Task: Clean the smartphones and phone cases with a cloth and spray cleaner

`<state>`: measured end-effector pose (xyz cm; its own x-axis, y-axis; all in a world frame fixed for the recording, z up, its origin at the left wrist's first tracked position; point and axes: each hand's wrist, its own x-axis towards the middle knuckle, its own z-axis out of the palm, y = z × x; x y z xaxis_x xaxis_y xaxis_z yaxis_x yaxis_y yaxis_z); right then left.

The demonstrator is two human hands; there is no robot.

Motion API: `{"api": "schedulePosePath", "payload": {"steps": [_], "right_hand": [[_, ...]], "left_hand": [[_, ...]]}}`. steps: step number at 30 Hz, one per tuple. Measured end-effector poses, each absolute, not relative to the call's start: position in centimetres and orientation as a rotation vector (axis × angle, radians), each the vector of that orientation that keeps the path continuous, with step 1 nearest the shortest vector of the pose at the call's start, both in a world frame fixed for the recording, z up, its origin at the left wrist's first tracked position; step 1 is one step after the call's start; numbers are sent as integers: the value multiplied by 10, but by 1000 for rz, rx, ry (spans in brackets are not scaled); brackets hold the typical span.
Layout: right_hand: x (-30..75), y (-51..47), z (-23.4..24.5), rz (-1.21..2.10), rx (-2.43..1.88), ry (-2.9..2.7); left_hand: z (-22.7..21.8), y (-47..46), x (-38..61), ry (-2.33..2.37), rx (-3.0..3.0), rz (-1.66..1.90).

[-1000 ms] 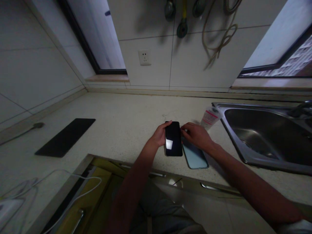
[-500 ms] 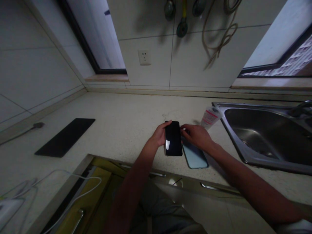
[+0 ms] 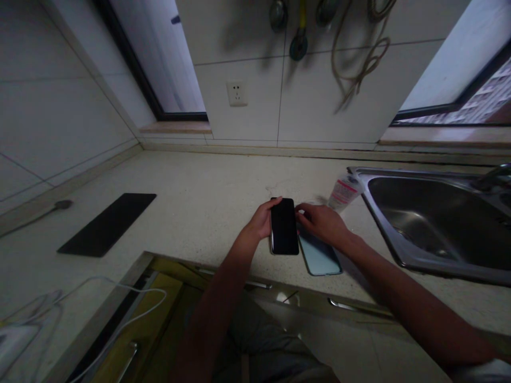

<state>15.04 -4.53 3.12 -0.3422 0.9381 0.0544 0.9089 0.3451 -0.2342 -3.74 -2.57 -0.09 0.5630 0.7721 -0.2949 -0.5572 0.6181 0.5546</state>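
A black-screened smartphone (image 3: pixel 284 227) is gripped by my left hand (image 3: pixel 263 219), its thumb lying over the upper left corner and the other fingers hidden underneath. At the phone's upper right edge is my right hand (image 3: pixel 319 219). Its fingers are curled with thumb and index finger close together; whatever is between them, if anything, is too small to make out. Below the right hand, a pale blue phone case (image 3: pixel 322 256) lies on the counter, its upper part covered by that hand. Just behind the right hand lies a clear plastic bag (image 3: pixel 342 192) with pink stripes.
The pale countertop (image 3: pixel 211 213) carries a dark flat mat (image 3: pixel 107 224) at left. A steel sink (image 3: pixel 435 229) is set in at right. White cables (image 3: pixel 139 290) hang over the front left edge by an ajar drawer (image 3: pixel 159 303). Hoses (image 3: pixel 359 74) hang on the wall.
The bright reflection on the phone's screen has gone, as if the phone tilted slightly. Both hands stay in almost the same place.
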Motion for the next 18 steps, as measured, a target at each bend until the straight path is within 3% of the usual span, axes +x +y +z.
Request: {"api": "schedulePosePath", "payload": {"steps": [18], "right_hand": [[149, -44, 21, 209, -1643, -2476]], "left_hand": [[-6, -22, -39, 588, 430, 801]]}}
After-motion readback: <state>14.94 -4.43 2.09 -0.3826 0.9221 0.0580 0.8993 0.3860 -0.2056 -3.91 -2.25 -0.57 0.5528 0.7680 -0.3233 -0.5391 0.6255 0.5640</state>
